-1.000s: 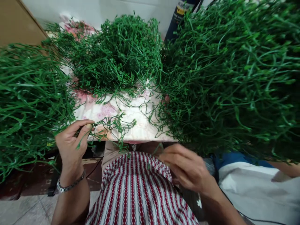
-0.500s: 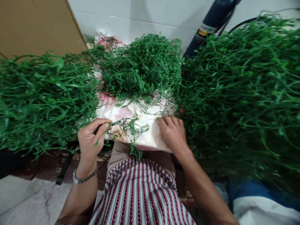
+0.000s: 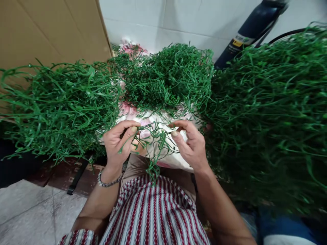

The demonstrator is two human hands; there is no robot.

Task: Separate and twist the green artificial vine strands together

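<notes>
Two bare hands showed in the head view, facing each other low over a flower-patterned surface (image 3: pixel 180 161). Left hand (image 3: pixel 117 143), wearing a bracelet (image 3: pixel 108 184), had its thumb and forefinger closed on one end of a small bunch of green stems (image 3: pixel 157 143). The bunch stretched right, toward the other hand, with a tangled part hanging down past the near edge of the surface, in front of the striped garment (image 3: pixel 155 211). Right hand (image 3: pixel 190 144) was at the bunch's other side, thumb and forefinger slightly parted, stem tips at them; could not tell whether those fingers gripped any stem. Three bigger heaps of similar stems lay around: left heap (image 3: pixel 68 109) beyond and outside the left hand, middle heap (image 3: pixel 171 78) on the surface beyond both hands, right heap (image 3: pixel 268 122) the largest, dark in its lower part. Cardboard (image 3: pixel 51 30) stood upright behind the left heap. Dark blue cylinder (image 3: pixel 250 30) with a yellow label leaned at a tilt behind the right heap, near the pale wall (image 3: pixel 143 20). Tiled floor (image 3: pixel 33 211) showed at lower left.
</notes>
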